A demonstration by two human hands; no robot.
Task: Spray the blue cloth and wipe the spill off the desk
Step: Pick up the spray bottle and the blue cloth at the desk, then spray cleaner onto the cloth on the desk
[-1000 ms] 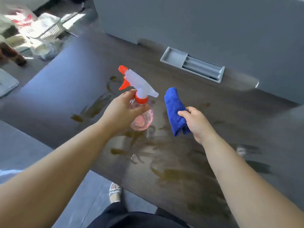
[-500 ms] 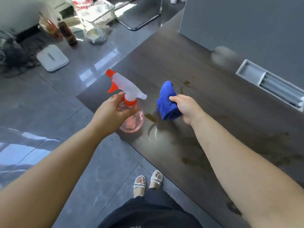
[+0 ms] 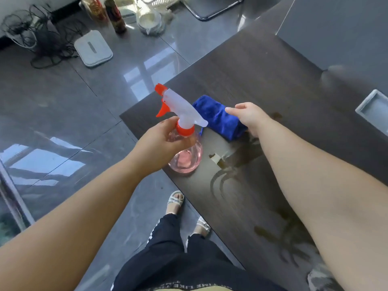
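Note:
My left hand [image 3: 159,141] grips the neck of a clear spray bottle [image 3: 184,156] with pink liquid, a white head and an orange trigger and nozzle; the bottle stands at the left front corner of the dark desk [image 3: 273,85]. Just right of it lies the folded blue cloth [image 3: 218,118] on the desk, and my right hand [image 3: 249,117] holds its right end. Brownish wet smears of the spill [image 3: 289,234] spread over the desk under and around my right forearm.
A grey cable tray [image 3: 373,110] is set into the desk at the far right. On the glossy floor to the left lie a white flat box [image 3: 93,48], tangled cables [image 3: 39,32], bottles [image 3: 115,15] and a chair base [image 3: 210,9]. My feet stand beside the desk edge.
The view has swung left toward the desk's corner. Both hands moved left along the desk, the bottle and the cloth with them, and the cloth now lies flatter.

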